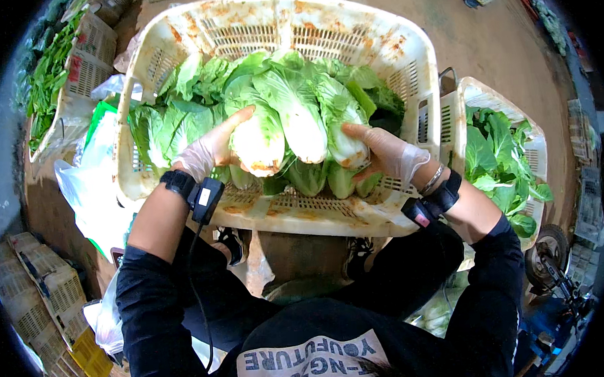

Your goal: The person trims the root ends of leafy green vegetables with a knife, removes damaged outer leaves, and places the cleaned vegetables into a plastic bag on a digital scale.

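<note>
Three pale green napa cabbages stand side by side at the near side of a big white plastic crate (pixel 276 220), their cut white ends toward me. My left hand (pixel 209 147), in a thin clear glove, grips the left napa cabbage (pixel 258 142) from its outer side. Around the outer side of the right napa cabbage (pixel 339 113) curls my right hand (pixel 386 151), gloved the same way. Pressed between these two is the middle napa cabbage (pixel 302 124). More leafy heads (pixel 181 126) lie behind and under them. Some fingertips are hidden behind the cabbages.
At the right, a second white crate (pixel 471 90) holds dark leafy greens (pixel 499 146). White plastic bags (pixel 93 197) lie left of the big crate. Further left are a crate of greens (pixel 84 70) and stacked crates (pixel 40 287). A wheel (pixel 546 252) stands at the lower right.
</note>
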The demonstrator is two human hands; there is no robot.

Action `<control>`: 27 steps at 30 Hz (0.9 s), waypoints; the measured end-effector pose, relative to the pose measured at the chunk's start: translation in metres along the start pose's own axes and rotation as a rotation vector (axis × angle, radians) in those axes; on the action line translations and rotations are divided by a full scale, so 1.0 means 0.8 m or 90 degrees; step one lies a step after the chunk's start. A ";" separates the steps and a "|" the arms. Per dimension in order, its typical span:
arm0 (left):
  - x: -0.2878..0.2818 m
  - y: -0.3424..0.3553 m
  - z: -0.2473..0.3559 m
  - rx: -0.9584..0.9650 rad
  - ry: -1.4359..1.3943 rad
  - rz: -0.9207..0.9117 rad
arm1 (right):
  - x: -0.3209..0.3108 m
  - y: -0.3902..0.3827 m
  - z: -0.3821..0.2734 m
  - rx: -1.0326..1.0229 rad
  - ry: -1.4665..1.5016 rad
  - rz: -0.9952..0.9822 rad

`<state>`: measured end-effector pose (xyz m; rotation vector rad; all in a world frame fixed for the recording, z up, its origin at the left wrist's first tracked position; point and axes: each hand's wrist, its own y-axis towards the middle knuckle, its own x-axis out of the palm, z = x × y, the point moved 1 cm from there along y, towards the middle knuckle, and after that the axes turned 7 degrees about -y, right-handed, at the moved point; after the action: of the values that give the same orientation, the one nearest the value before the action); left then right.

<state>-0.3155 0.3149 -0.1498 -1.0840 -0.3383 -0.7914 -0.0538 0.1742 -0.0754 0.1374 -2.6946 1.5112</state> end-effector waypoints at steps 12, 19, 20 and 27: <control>0.079 -0.005 0.056 0.296 -0.011 0.109 | -0.067 0.012 -0.040 -0.479 -0.011 0.173; 0.029 0.073 -0.020 0.066 0.247 0.224 | -0.063 0.107 0.017 -0.012 -0.632 0.301; 0.044 0.066 -0.022 0.058 0.208 0.210 | -0.060 0.097 0.013 -0.011 -0.817 0.347; 0.027 0.064 -0.021 0.076 0.016 0.191 | 0.038 0.072 -0.032 -0.140 -0.881 0.346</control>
<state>-0.2659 0.3031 -0.1779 -0.9829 -0.1922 -0.5102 -0.0899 0.2243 -0.1081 0.7250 -4.2366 1.4787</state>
